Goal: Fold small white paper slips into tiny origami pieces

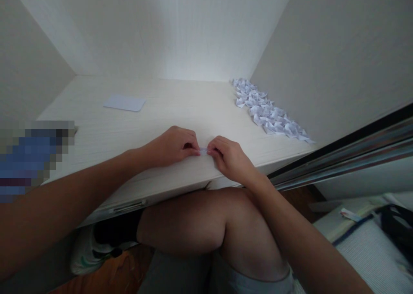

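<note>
A small folded strip of white paper [203, 151] spans the short gap between my two hands, just above the pale desk [155, 126]. My left hand [176, 145] pinches its left end between thumb and fingers. On the other end, my right hand [229, 156] is closed in a similar pinch. Most of the paper is covered by my fingertips, so its full shape is hidden.
Many folded white paper pieces [264, 109] lie in a long heap along the right wall. A flat stack of white paper [124, 103] rests at the back left. A blurred-out blue item [32, 156] sits at the left edge. My crossed legs are under the desk's front edge.
</note>
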Tool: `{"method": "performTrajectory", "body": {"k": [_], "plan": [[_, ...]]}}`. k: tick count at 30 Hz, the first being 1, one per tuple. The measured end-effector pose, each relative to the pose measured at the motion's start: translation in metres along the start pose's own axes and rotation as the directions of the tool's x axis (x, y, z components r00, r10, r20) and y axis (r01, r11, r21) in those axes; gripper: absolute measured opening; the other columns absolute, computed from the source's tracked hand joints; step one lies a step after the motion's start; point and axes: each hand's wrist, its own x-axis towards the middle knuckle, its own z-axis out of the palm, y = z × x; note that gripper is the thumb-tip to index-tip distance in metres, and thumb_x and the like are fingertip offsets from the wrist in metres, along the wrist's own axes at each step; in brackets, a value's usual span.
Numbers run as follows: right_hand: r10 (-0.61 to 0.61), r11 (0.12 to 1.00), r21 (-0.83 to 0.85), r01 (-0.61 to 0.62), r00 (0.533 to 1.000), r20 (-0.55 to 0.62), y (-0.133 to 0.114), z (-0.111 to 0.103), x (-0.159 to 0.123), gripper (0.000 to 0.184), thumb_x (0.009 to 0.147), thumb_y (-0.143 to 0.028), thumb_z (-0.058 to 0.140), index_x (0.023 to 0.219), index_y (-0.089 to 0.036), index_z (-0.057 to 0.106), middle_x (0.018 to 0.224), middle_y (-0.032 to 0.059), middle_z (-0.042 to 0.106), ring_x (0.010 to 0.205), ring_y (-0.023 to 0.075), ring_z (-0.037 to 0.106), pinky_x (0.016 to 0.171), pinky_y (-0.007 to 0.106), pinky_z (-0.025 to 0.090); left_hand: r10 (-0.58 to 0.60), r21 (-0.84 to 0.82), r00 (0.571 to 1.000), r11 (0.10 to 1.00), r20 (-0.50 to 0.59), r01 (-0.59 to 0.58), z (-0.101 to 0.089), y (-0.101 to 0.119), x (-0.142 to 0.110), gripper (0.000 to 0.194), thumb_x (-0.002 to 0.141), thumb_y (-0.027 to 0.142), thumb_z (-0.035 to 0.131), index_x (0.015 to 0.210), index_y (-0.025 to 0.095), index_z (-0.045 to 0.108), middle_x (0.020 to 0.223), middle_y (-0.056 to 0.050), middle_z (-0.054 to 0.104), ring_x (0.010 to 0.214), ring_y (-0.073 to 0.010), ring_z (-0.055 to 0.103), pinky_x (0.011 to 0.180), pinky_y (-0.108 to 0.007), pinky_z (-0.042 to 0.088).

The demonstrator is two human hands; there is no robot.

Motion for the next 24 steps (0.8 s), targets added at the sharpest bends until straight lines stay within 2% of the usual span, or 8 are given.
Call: {"method": "performTrajectory", "body": {"k": [6, 10, 12, 14, 16, 18, 21, 24], "plan": [[0.048, 0.999, 0.029, -0.046, 0.998, -0.050, 0.002, -0.001, -0.001, 0.016, 0.094, -0.007, 0.056, 0.087, -0.018, 0.064, 0.084, 0.0052, 0.067, 0.078, 0.0190, 0.060, 0.075, 0.031, 0.046, 0.041, -0.050, 0.999, 0.998, -0.034, -0.042, -0.001, -0.007, 0.000, 0.021, 0.093, 0.031, 0.067, 0.081, 0.017, 0.078, 0.084, -0.004, 0.076, 0.077, -0.0164, 0.068, 0.074, -0.028, 0.046], [0.042, 0.997, 0.065, -0.038, 0.997, -0.063, 0.000, 0.000, -0.004, 0.009, 0.096, -0.015, 0.062, 0.090, -0.018, 0.067, 0.086, 0.0043, 0.070, 0.077, 0.0171, 0.062, 0.073, 0.029, 0.046, 0.000, -0.139, 0.998, 0.990, -0.068, -0.009, 0.002, -0.014, -0.001, 0.019, 0.092, 0.033, 0.068, 0.087, 0.018, 0.079, 0.088, -0.005, 0.079, 0.081, -0.0168, 0.070, 0.076, -0.028, 0.050], [0.096, 0.995, 0.027, -0.094, 0.993, -0.072, -0.001, 0.001, -0.006, 0.009, 0.097, -0.018, 0.062, 0.092, -0.019, 0.070, 0.086, 0.0035, 0.072, 0.074, 0.0159, 0.063, 0.070, 0.027, 0.047, -0.079, -0.232, 0.992, 0.971, -0.094, 0.055, 0.006, -0.016, -0.001, 0.023, 0.090, 0.036, 0.069, 0.097, 0.017, 0.079, 0.088, -0.006, 0.078, 0.078, -0.0172, 0.071, 0.075, -0.029, 0.054], [0.183, 0.981, -0.051, -0.189, 0.976, -0.117, 0.003, -0.001, -0.007, 0.009, 0.096, -0.021, 0.063, 0.092, -0.020, 0.072, 0.085, 0.0026, 0.073, 0.073, 0.0153, 0.065, 0.069, 0.026, 0.048, -0.121, -0.293, 0.983, 0.953, -0.137, 0.077, 0.011, -0.017, -0.002, 0.040, 0.089, 0.042, 0.072, 0.119, 0.014, 0.075, 0.097, -0.008, 0.077, 0.078, -0.0173, 0.072, 0.073, -0.031, 0.058], [0.257, 0.951, -0.127, -0.283, 0.948, -0.187, 0.013, -0.010, -0.006, 0.011, 0.095, -0.022, 0.063, 0.090, -0.018, 0.072, 0.084, 0.0039, 0.073, 0.075, 0.0167, 0.066, 0.072, 0.027, 0.049, -0.130, -0.317, 0.971, 0.947, -0.201, 0.061, 0.015, -0.016, -0.002, 0.053, 0.087, 0.042, 0.073, 0.132, 0.015, 0.067, 0.113, -0.012, 0.075, 0.077, -0.0160, 0.072, 0.069, -0.030, 0.060], [0.346, 0.890, -0.203, -0.408, 0.895, -0.280, 0.032, -0.024, -0.001, 0.015, 0.096, -0.022, 0.060, 0.090, -0.016, 0.073, 0.088, 0.0081, 0.074, 0.083, 0.0206, 0.068, 0.079, 0.031, 0.049, -0.135, -0.325, 0.959, 0.945, -0.248, 0.049, 0.018, -0.015, -0.001, 0.056, 0.086, 0.040, 0.074, 0.136, 0.016, 0.065, 0.119, -0.012, 0.073, 0.075, -0.0144, 0.071, 0.064, -0.028, 0.060], [0.484, 0.754, -0.279, -0.594, 0.790, -0.375, 0.067, -0.050, 0.012, 0.020, 0.097, -0.019, 0.057, 0.090, -0.012, 0.074, 0.092, 0.0153, 0.076, 0.088, 0.0264, 0.071, 0.084, 0.038, 0.051, -0.144, -0.320, 0.954, 0.946, -0.262, 0.055, 0.020, -0.014, -0.001, 0.048, 0.087, 0.034, 0.073, 0.130, 0.015, 0.068, 0.111, -0.010, 0.074, 0.072, -0.0130, 0.069, 0.062, -0.026, 0.059], [0.576, 0.654, -0.332, -0.679, 0.732, -0.364, 0.100, -0.068, 0.030, 0.019, 0.099, -0.021, 0.059, 0.093, -0.012, 0.075, 0.098, 0.0158, 0.077, 0.097, 0.0278, 0.072, 0.091, 0.041, 0.053, -0.136, -0.290, 0.954, 0.955, -0.266, 0.056, 0.020, -0.013, 0.000, 0.037, 0.087, 0.030, 0.071, 0.120, 0.013, 0.072, 0.102, -0.009, 0.076, 0.070, -0.0124, 0.068, 0.065, -0.026, 0.057]]}}
